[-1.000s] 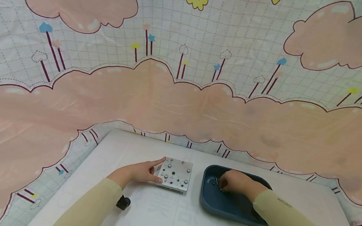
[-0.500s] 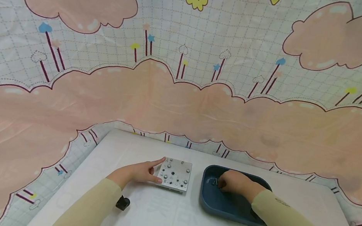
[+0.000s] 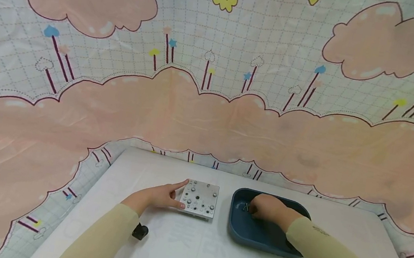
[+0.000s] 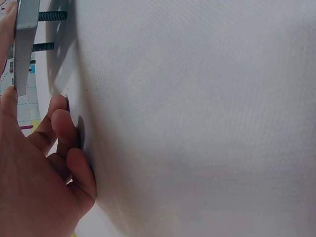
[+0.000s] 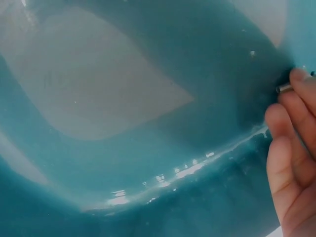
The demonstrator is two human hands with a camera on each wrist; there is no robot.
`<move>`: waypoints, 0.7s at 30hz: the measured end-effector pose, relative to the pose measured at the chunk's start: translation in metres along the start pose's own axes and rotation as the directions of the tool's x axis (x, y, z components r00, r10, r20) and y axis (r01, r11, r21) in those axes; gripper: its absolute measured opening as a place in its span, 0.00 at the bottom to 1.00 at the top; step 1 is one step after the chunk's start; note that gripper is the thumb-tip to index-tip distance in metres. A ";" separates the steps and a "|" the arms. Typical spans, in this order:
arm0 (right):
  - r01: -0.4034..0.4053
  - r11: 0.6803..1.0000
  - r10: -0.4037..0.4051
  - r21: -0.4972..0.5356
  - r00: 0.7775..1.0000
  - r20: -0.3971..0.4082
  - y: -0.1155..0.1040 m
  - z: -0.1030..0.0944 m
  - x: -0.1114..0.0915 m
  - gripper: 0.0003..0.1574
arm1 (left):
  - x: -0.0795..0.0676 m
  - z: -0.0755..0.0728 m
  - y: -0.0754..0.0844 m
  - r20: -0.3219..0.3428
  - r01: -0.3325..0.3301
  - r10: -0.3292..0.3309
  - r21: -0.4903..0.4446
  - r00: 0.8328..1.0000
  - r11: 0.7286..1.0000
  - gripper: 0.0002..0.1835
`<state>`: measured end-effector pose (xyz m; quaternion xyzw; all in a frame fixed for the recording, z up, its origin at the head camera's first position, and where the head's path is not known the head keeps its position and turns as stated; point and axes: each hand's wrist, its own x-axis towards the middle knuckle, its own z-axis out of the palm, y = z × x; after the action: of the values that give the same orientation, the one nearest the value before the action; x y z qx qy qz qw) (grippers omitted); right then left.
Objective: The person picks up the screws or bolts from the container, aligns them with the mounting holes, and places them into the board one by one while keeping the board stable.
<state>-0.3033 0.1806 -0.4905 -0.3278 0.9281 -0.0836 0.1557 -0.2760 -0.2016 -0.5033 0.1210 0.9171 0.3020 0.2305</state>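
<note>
In the head view, a silver metal plate [image 3: 199,200] with holes and several screws in its face is held by my left hand [image 3: 158,196]. Its thumb and index finger grip the plate's left corners. From the left wrist, threaded screw shanks [image 4: 53,16] stick out of the plate's underside, and the other fingers [image 4: 66,123] are loosely curled below it. My right hand [image 3: 269,208] reaches into a dark blue tray [image 3: 239,236]. The right wrist view shows its fingertips pinching a small metal rod [image 5: 284,89]; its far end is hidden. Small metal pieces [image 3: 245,207] lie beside the fingers.
A white-covered table [image 3: 188,255] carries everything. A small black object [image 3: 140,231] shows beside the left sleeve. Behind the table hangs a patterned curtain [image 3: 208,120] with clouds.
My left hand stays on the plate. The right hand stays in the tray, with only slight finger movement; the view shifts a little.
</note>
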 end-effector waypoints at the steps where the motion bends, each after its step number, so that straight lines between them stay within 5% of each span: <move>1: 0.000 1.000 0.000 -0.002 1.000 0.002 0.000 0.000 0.000 0.03 | 0.000 0.000 0.000 0.000 -0.002 0.002 -0.002 1.000 1.000 0.52; 8: -0.047 0.999 0.046 0.012 0.999 0.013 0.000 -0.003 -0.003 0.06 | 0.001 0.000 -0.001 -0.009 -0.007 0.007 -0.007 1.000 1.000 0.52; 21: -0.010 0.964 0.027 0.266 0.998 -0.059 -0.001 -0.027 -0.014 0.05 | 0.003 0.002 -0.005 -0.016 -0.027 0.027 -0.020 1.000 0.999 0.53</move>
<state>-0.3021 0.1904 -0.4617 -0.2924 0.9160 -0.2157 0.1701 -0.2778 -0.2030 -0.5087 0.1285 0.9141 0.3151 0.2205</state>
